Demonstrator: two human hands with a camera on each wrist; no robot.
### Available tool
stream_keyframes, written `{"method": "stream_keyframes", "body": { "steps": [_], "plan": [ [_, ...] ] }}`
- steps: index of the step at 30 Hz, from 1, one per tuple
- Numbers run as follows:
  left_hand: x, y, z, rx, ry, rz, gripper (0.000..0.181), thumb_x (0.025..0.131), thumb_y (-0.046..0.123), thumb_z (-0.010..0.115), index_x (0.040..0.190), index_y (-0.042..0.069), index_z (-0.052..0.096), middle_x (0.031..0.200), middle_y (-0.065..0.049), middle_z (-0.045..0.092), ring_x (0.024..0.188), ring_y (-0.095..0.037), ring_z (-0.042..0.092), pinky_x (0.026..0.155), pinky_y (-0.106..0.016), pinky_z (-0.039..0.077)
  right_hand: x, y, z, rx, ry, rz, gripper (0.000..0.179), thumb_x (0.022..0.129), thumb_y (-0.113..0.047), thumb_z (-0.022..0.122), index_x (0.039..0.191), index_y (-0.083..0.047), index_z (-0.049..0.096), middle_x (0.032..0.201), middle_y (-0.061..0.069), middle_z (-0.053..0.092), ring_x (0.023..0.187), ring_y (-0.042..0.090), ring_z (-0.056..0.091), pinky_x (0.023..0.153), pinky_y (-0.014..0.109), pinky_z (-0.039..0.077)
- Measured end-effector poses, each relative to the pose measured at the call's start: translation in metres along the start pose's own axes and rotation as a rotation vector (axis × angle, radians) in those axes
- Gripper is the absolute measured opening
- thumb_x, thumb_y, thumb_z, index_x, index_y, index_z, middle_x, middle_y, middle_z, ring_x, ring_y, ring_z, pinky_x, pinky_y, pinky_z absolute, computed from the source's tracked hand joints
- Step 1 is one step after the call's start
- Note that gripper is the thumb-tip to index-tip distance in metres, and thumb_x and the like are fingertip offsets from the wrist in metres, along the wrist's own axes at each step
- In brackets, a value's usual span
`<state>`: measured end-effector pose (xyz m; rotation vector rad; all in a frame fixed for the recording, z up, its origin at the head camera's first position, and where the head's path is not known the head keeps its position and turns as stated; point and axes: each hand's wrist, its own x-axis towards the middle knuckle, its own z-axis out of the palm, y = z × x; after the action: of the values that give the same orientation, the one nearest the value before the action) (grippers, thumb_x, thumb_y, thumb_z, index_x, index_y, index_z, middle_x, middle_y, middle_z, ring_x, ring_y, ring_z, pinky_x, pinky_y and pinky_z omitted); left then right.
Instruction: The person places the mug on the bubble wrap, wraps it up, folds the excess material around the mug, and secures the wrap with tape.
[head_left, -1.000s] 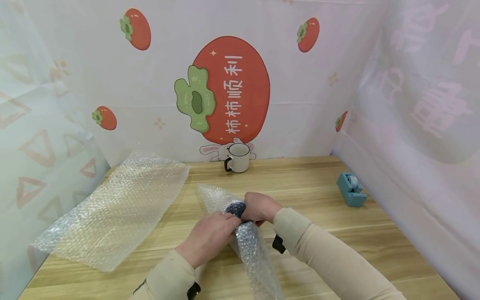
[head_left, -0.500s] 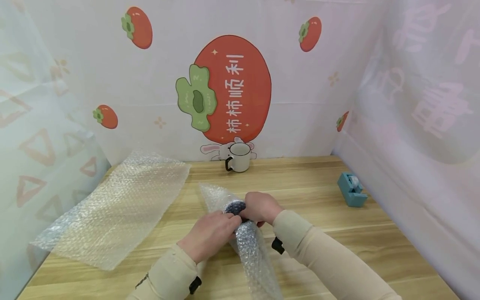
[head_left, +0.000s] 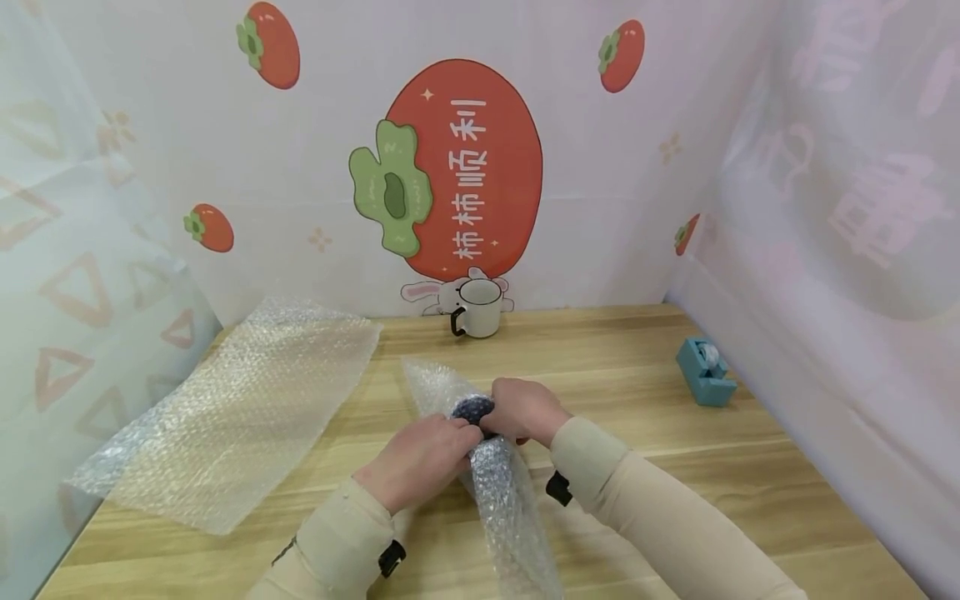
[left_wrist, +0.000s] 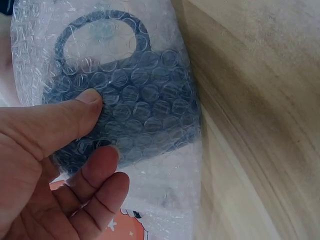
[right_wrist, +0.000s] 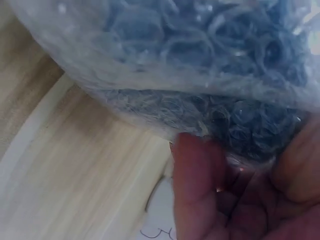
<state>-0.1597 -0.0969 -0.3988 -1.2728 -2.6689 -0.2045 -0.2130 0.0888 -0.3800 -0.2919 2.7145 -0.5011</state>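
Note:
A dark blue mug (left_wrist: 150, 95), its looped handle (left_wrist: 142, 37) showing through the plastic, lies rolled in bubble wrap (head_left: 504, 508) at the middle of the table. In the head view, my left hand (head_left: 423, 462) grips the near left side of the bundle. Its thumb presses on the bubbled surface over the mug in the left wrist view, with fingers curled below. My right hand (head_left: 525, 410) pinches the far right end of the wrapped mug. In the right wrist view, its fingertips (right_wrist: 192, 155) tuck against the wrap's edge. Loose wrap extends from both ends of the bundle.
A second bubble wrap sheet (head_left: 247, 417) lies flat on the left of the wooden table (head_left: 660, 500). A white mug (head_left: 480, 310) with a black handle stands at the back. A teal tape dispenser (head_left: 705, 375) sits at the right. Printed cloth walls (head_left: 585, 208) enclose the table.
Both hands keep their hold on the wrapped mug with hardly any movement. The head view has tilted down slightly, so the scene appears a little higher.

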Motion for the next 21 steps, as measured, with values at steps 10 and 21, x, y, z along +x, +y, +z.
{"method": "stream_keyframes", "body": {
  "steps": [10, 21],
  "plan": [
    [0.002, -0.008, -0.002, -0.037, -0.019, 0.034, 0.013, 0.089, 0.007, 0.074, 0.089, 0.014, 0.063, 0.082, 0.003, 0.066, 0.068, -0.016, 0.062, 0.064, -0.031, 0.052, -0.059, 0.022, -0.006, -0.01, 0.271, -0.181, 0.043, 0.1, -0.035, 0.067, 0.133, -0.009, 0.063, 0.119, 0.008, 0.073, 0.099, 0.021, 0.071, 0.082, 0.042, 0.059],
    [0.002, -0.015, -0.007, -0.114, -0.045, 0.047, 0.01, 0.092, 0.009, 0.072, 0.09, 0.015, 0.065, 0.086, 0.003, 0.071, 0.075, -0.015, 0.066, 0.073, -0.032, 0.057, -0.128, 0.055, 0.043, -0.567, 0.591, -0.816, 0.053, 0.088, -0.005, 0.064, 0.14, -0.012, 0.057, 0.13, 0.012, 0.066, 0.112, 0.023, 0.068, 0.086, 0.036, 0.061]
  ]
}}
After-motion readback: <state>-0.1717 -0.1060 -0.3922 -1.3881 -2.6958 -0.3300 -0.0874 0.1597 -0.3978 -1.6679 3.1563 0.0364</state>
